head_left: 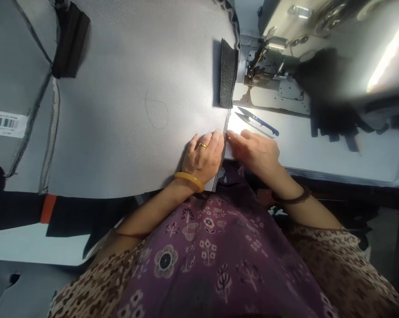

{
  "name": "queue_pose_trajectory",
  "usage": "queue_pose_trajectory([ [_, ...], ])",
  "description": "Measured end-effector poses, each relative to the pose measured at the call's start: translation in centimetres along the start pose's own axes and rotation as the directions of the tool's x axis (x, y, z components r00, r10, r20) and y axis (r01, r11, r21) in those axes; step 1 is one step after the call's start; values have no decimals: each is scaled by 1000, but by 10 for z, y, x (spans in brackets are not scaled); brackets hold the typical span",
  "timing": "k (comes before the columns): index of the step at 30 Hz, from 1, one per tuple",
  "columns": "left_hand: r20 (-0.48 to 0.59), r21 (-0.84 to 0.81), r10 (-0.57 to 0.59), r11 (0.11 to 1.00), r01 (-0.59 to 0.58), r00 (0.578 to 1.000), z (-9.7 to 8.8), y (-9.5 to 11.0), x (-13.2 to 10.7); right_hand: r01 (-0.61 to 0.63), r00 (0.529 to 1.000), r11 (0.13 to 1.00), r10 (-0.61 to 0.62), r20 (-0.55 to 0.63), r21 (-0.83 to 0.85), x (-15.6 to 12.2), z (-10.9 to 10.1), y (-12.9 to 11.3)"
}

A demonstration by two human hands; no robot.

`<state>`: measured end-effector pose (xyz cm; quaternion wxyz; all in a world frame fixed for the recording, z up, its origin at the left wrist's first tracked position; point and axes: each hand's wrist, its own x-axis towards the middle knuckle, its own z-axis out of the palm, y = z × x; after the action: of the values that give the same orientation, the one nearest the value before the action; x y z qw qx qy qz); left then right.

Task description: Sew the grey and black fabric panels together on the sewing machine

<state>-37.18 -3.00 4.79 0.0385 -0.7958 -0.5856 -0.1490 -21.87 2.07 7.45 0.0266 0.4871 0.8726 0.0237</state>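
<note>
grey woven fabric (133, 88) fills the left and middle of the frame, spread flat. at the far left is a white barcode label (5, 121), with a black patch (70, 39) at the upper left and an orange tab (48, 207) at the lower left. near the centre a faint circle (156, 112) is marked on the cloth. a black strip (227, 73) sits upright along the fabric's dark bound edge (224, 150), just right of centre. the left hand (202, 157), with a gold ring and an amber bangle, lies flat on the fabric, fingers together and pressed down just beside that edge. the right hand (255, 150) meets it from the other side, fingertips bunched against the edge; whether they pinch it cannot be told. just above this hand, blue-handled thread snips (257, 121) lie on the white table (335, 150). a sewing machine (318, 44) fills the upper right, with black strap pieces (335, 123) below it.
</note>
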Motion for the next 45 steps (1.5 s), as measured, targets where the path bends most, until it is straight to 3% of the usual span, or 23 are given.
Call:
queue_pose_trajectory([
  [9, 25, -35, -2, 999, 3, 1000, 0, 0, 0, 101, 995, 995, -101, -9, 16, 6, 6, 11],
  [15, 24, -55, -7, 998, 8, 1000, 1, -1, -2, 93, 993, 993, -88, -75, 70, 6, 13, 15],
  [25, 1, -39, 1, 999, -1, 1000, -2, -1, -1, 32, 997, 991, -23, -72, 131, 10, 14, 14],
  [37, 90, -96, -28, 995, 36, 996, -4, -2, 0, -92, 996, 975, 88, 27, 204, 20, 8, 8],
  [45, 84, -136, -29, 990, 40, 996, -2, -2, -1, -115, 987, 984, 97, 130, 138, 16, -4, 7],
])
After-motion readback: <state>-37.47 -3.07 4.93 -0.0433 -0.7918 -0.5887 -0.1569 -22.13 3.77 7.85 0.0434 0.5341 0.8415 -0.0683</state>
